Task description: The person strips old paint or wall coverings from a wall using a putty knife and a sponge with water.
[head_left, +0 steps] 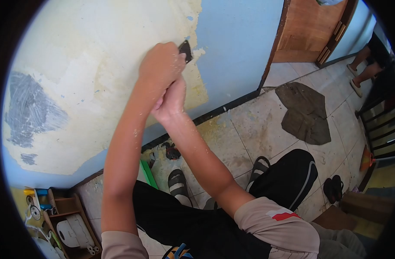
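On my feed, the right hand (171, 99) is below the scraper (186, 52), fingers curled, touching the left hand (161, 60). Handle's hidden; I can't tell if the right fingers grip it. Left fingers clenched on the scraper, dark blade poking out past them. Scraper is up at the wall (107, 47); I can't confirm blade contact. Left of the scraper: cream wall, then a scuffed grey patch (29, 110) lower down. Right of it: blue paint (238, 47), ragged edge just beside the blade. Floor (232, 149) below the scraper has crumbs and stains; green thing (148, 174) there too. Shelf (72, 216) well below-left of the scraper. Further off, right of the scraper: brown cloth (304, 113) lying on tiles, wooden door (309, 34), another person's legs (370, 72).
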{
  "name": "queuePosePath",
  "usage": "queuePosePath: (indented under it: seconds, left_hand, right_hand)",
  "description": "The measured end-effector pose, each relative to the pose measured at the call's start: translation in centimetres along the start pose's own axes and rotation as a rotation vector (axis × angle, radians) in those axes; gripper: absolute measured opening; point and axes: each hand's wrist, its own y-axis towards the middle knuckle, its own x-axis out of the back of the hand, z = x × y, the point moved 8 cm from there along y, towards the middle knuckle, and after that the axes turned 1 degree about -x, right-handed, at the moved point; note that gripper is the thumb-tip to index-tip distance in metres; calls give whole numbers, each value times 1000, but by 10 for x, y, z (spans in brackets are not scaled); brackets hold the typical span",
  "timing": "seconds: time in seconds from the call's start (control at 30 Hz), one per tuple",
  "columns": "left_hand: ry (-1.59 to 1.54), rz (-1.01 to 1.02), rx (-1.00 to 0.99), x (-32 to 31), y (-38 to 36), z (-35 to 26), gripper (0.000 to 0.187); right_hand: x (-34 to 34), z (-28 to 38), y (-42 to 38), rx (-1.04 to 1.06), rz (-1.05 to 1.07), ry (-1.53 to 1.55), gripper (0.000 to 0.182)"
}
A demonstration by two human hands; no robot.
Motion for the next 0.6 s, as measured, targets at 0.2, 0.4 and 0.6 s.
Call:
queuePosePath:
  seconds: [0.2, 0.4, 0.6]
  left_hand:
    - [-77, -134, -57, -8, 7, -21, 36]
    - [31, -93, -81, 3, 2, -4, 30]
    - [-12, -84, -75, -2, 7, -8, 29]
  right_hand:
    - [12, 24, 9, -107, 159, -28, 59]
    - [-4, 6, 5, 57, 10, -32, 61]
    - [6, 7, 11, -105, 204, 0, 60]
